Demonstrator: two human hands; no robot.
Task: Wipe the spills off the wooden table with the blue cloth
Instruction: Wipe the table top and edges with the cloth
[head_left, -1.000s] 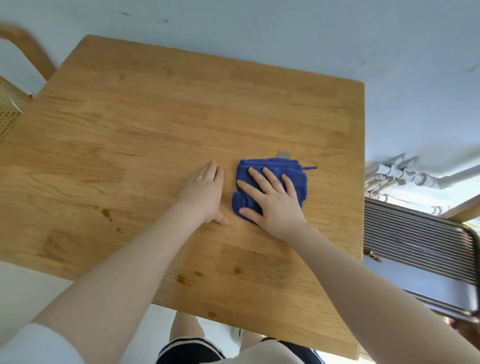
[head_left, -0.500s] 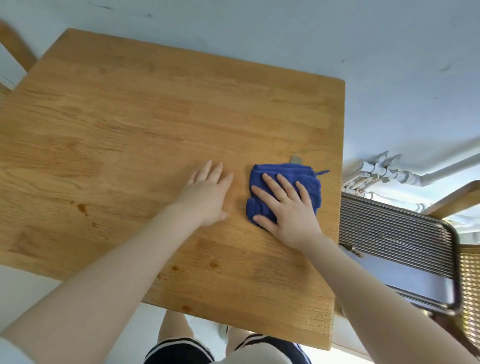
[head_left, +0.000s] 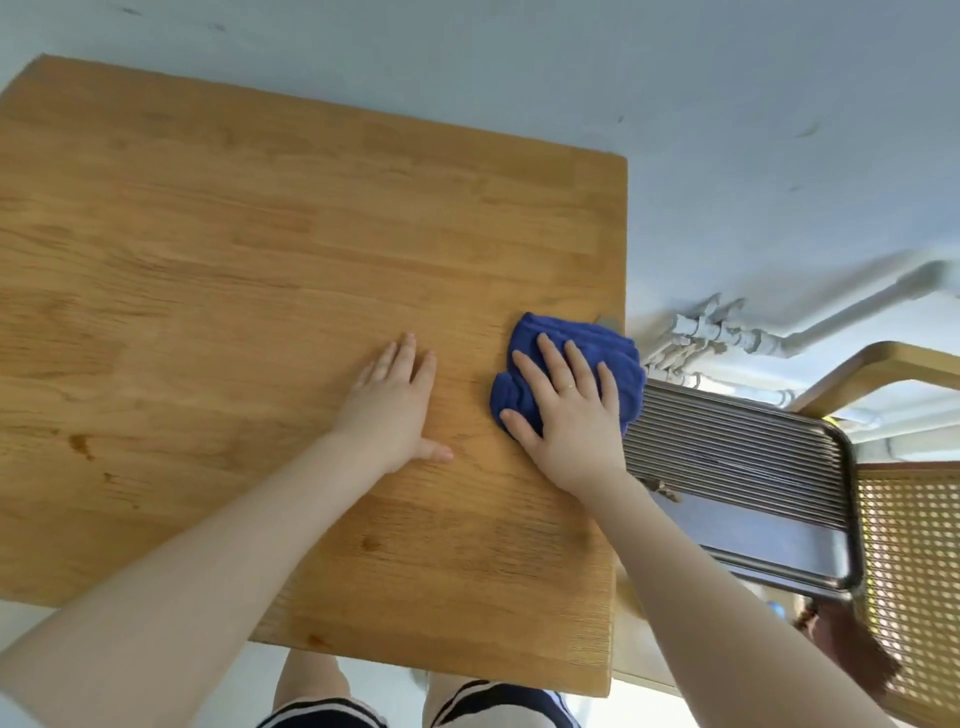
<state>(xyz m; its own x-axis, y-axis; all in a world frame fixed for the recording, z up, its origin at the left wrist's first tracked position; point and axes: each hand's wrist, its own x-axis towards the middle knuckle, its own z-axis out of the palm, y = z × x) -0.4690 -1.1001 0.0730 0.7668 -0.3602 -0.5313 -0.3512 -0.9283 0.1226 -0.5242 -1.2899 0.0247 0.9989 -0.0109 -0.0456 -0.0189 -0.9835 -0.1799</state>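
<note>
Wooden table (head_left: 260, 260) is only partly wiped, judging by brown spots near its front edge (head_left: 317, 640) and at the left (head_left: 80, 446). Left hand (head_left: 392, 405) lies flat with fingers together on bare wood; right hand (head_left: 563, 410), fingers spread, presses the cloth (head_left: 540, 332) flat at the right edge, overhanging slightly. Whether wet remains under the cloth cannot be determined; a grey tab (head_left: 607, 320) just beyond it is unidentifiable.

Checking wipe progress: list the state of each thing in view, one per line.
blue cloth: bunched, flat on the table, overhanging its right edge.
right hand: fingers spread, pressing on the cloth.
left hand: flat on bare wood, holding nothing.
wooden table: brown spots near its left and front edges.
metal tray: beside the table, lower, crumbs on it.
</note>
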